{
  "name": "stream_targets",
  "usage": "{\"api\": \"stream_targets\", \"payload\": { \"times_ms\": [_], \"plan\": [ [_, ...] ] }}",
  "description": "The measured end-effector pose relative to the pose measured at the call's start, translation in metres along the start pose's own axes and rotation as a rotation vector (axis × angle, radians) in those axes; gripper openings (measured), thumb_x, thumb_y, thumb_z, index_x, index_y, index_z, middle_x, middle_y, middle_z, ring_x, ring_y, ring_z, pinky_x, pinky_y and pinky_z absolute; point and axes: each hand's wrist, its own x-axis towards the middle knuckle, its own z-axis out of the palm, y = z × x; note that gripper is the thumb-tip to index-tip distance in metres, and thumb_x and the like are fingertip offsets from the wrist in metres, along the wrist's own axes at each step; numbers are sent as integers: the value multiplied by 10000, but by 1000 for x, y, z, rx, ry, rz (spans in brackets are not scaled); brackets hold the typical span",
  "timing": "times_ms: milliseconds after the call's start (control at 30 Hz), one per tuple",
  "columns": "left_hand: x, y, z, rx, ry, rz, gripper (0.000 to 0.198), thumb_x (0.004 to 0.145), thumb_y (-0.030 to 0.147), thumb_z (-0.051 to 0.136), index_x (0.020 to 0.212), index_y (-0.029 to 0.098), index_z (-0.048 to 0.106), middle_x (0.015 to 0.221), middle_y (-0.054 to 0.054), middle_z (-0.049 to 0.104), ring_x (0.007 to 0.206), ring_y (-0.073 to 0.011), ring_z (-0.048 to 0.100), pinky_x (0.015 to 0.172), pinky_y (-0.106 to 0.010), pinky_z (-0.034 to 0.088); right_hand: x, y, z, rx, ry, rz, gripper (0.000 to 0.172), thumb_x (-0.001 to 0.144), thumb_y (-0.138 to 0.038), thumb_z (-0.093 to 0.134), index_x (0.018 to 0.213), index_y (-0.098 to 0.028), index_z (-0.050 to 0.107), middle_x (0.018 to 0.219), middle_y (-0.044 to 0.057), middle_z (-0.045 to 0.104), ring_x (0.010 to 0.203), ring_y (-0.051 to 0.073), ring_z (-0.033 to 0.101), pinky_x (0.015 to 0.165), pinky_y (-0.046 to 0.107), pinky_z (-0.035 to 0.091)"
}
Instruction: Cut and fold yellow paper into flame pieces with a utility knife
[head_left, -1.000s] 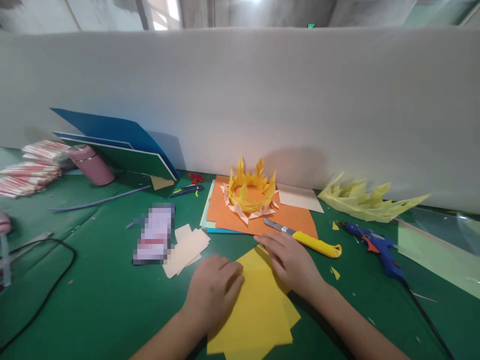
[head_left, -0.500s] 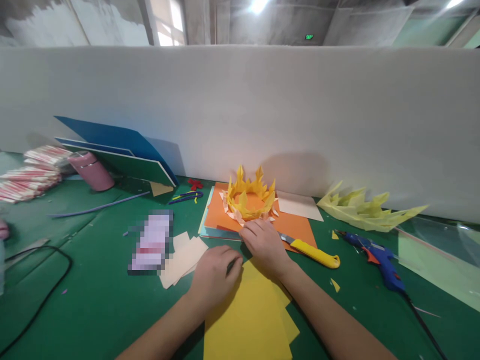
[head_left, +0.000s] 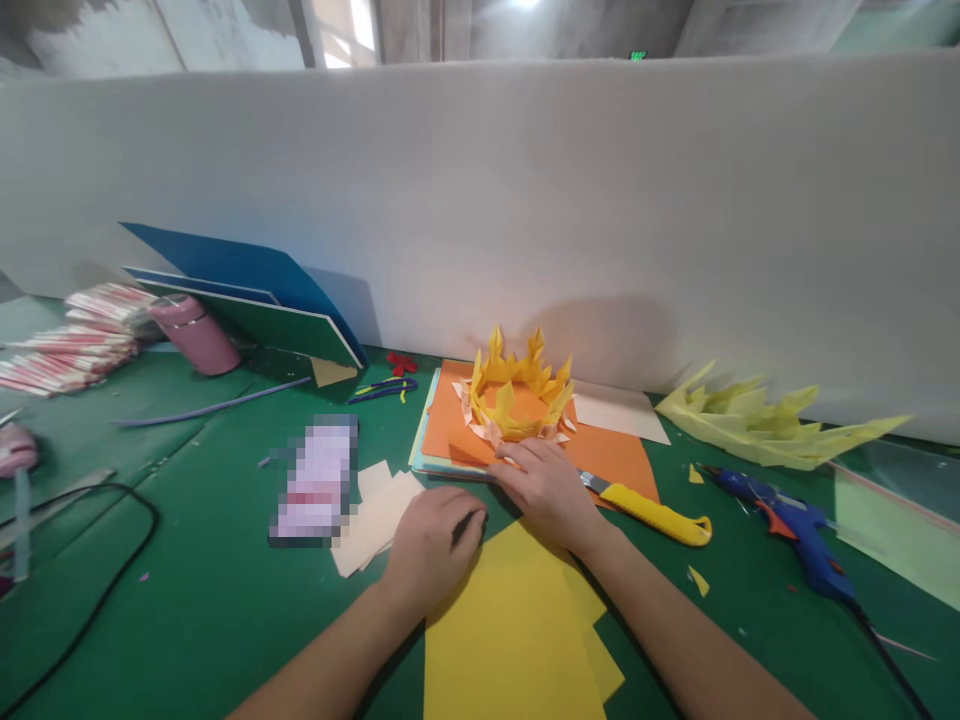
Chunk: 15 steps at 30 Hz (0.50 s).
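In the head view, my left hand [head_left: 431,545] rests beside the left edge of a yellow sheet stack [head_left: 517,630]. Its fingers are curled and its thumb comes close to them, with nothing visible between. My right hand [head_left: 551,490] lies palm down with fingers stretched over the front edge of an orange paper stack [head_left: 450,405]. The fingertips are just in front of a yellow folded-paper crown [head_left: 517,405] ringed by pale pink paper points; whether they touch it I cannot tell. Right of that hand lies a yellow utility knife [head_left: 656,512], its blade partly on the orange paper.
A blue glue gun [head_left: 799,530] with its cord lies right, below a pale yellow paper crown [head_left: 765,425]. Left are cream paper pieces [head_left: 375,525], a blurred-out phone-like object [head_left: 315,480], a pink bottle [head_left: 196,335] and leaning boards [head_left: 255,320]. A white partition [head_left: 480,200] stands behind.
The whole view has shifted slightly, so most things appear further right. Both hands keep nearly the same pose and place relative to the paper.
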Motion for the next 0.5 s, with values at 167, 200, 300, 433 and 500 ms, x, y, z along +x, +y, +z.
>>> {"api": "stream_targets", "payload": {
  "times_ms": [167, 200, 300, 433, 500],
  "plan": [
    [-2, -2, 3, -24, -2, -13, 207, 861, 157, 465, 783, 192, 654, 748, -43, 692, 711, -191, 631, 665, -326, 510, 1, 2, 9, -4, 52, 42, 248, 916, -87, 403, 853, -172, 627, 813, 63, 655, 729, 196, 488, 671, 319, 355],
    [-2, -2, 4, -30, -8, -13, 209, 861, 154, 463, 788, 193, 655, 747, -43, 692, 711, -191, 630, 664, -325, 509, 1, 2, 10, -7, 60, 52, 266, 916, -78, 394, 828, -173, 627, 820, 66, 656, 733, 197, 485, 672, 318, 355],
    [-3, -2, 5, -40, -20, -4, 208, 860, 147, 461, 798, 192, 654, 748, -43, 694, 701, -190, 626, 658, -323, 505, 0, -2, 10, -15, 76, 68, 288, 920, -78, 392, 803, -181, 634, 874, 72, 665, 769, 207, 481, 690, 324, 350],
    [-3, 0, 5, -47, -33, 12, 207, 850, 133, 463, 801, 181, 658, 739, -46, 693, 685, -195, 618, 641, -326, 500, 1, -7, 5, -29, 93, 98, 165, 930, -230, 494, 866, -198, 643, 973, 66, 666, 833, 219, 494, 726, 337, 336],
    [-3, 0, 4, -49, -43, 17, 214, 844, 126, 460, 794, 182, 661, 727, -45, 689, 678, -194, 611, 631, -322, 495, 1, -8, 3, -44, 85, 107, 161, 927, -295, 517, 881, -206, 642, 984, 63, 665, 851, 220, 498, 732, 340, 328]
  ]
}}
